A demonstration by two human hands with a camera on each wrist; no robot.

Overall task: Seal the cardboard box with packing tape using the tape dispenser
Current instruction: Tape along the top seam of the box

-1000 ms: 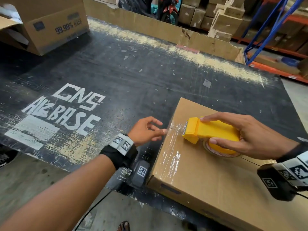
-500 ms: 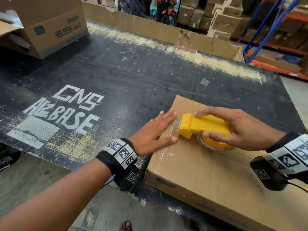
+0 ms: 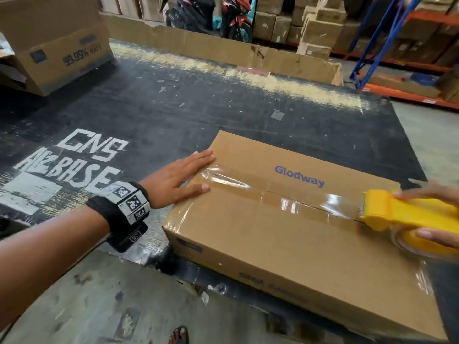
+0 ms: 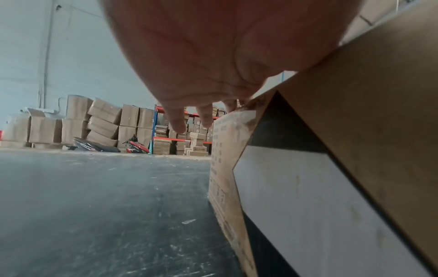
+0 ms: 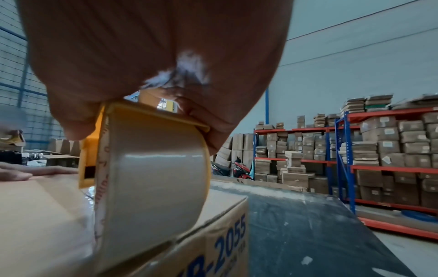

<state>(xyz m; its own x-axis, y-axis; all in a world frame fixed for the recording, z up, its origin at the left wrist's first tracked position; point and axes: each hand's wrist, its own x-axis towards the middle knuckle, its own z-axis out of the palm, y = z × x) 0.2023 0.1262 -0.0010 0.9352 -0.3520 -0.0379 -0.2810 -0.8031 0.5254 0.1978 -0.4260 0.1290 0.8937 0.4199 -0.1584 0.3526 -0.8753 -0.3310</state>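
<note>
A brown cardboard box marked "Glodway" lies on the black table. Clear packing tape runs along its top seam from the left end. My left hand lies flat with straight fingers on the box's left end, pressing the tape start. At the right end of the box, my right hand grips the yellow tape dispenser, which sits on the seam. In the right wrist view the tape roll rests on the box top. The left wrist view shows my palm over the box's end.
An open cardboard box stands at the table's far left. A low cardboard wall lines the far edge. Beyond it are shelves stacked with boxes and parked motorbikes. The grey floor lies in front.
My right hand has drawn the dispenser from the left end along the seam to the right end, laying tape. My left hand went from loosely curled to flat on the box's left end.
</note>
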